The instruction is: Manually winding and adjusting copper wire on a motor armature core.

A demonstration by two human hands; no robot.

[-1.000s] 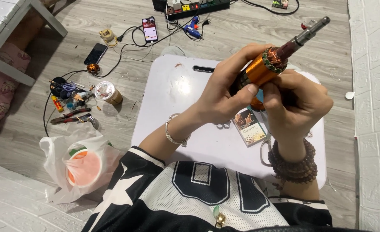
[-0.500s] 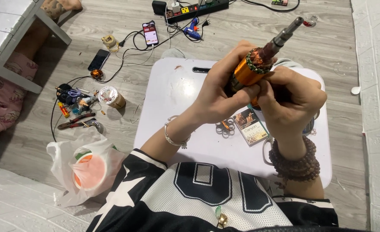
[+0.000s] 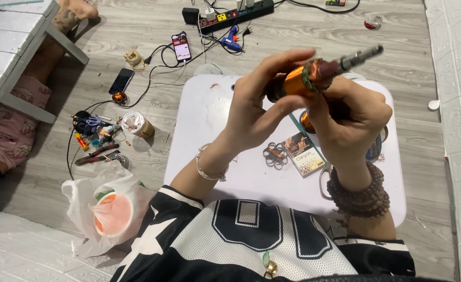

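Two hands clamped on one copper-wound motor rotor (image 3: pixel 298 81), held above the white table (image 3: pixel 209 156). Left hand (image 3: pixel 259 104) wrapped around the orange winding, fingers closed over top; right hand (image 3: pixel 353 117) closed on the shaft end from below. Long axis running from 8 to 2 o'clock, steel shaft (image 3: pixel 363 54) pointing to 2 o'clock. Compared with half a second back, lying flatter and shifted slightly toward 3 o'clock. Farther off at 11 o'clock, phone (image 3: pixel 181 46) and power strip (image 3: pixel 235 13) on the floor.
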